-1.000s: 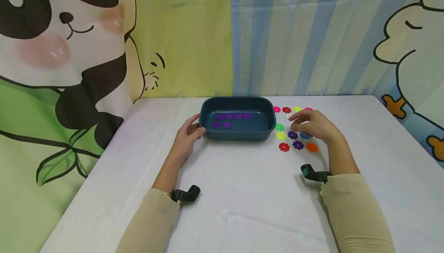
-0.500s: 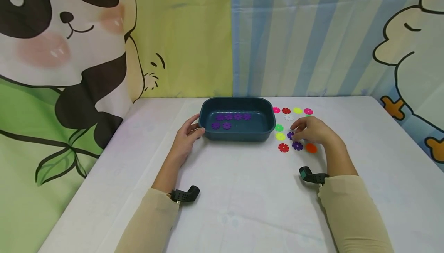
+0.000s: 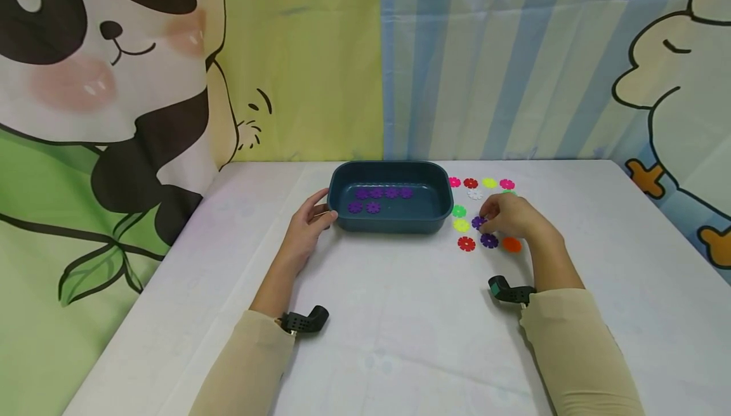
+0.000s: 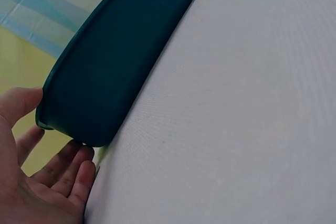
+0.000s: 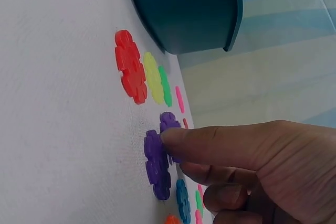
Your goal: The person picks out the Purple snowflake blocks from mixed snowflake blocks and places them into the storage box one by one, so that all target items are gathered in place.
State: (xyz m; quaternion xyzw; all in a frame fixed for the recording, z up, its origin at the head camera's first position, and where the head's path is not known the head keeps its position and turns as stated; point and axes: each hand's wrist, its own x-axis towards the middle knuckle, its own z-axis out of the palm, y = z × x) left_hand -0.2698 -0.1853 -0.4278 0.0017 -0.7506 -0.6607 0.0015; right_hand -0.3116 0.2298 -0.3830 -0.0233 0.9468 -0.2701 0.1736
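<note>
At the left end of a dark teal plastic basin, my left hand holds the rim, thumb on the near side and fingers around the corner. Several purple flower-shaped discs lie inside the basin. To its right, my right hand pinches a purple flower-shaped disc among the loose ones, close over the table. The right wrist view shows the thumb over this disc, with the index finger partly hidden behind. Just nearer lies a second purple disc.
Around the right hand lie a red disc, an orange disc, a yellow disc, a green disc and a white disc. A blue disc sits below the fingers. Printed curtains hang behind the white table.
My right hand has moved slightly nearer and down, its thumb and index finger closing onto the purple disc. The left hand and basin have stayed in place.
</note>
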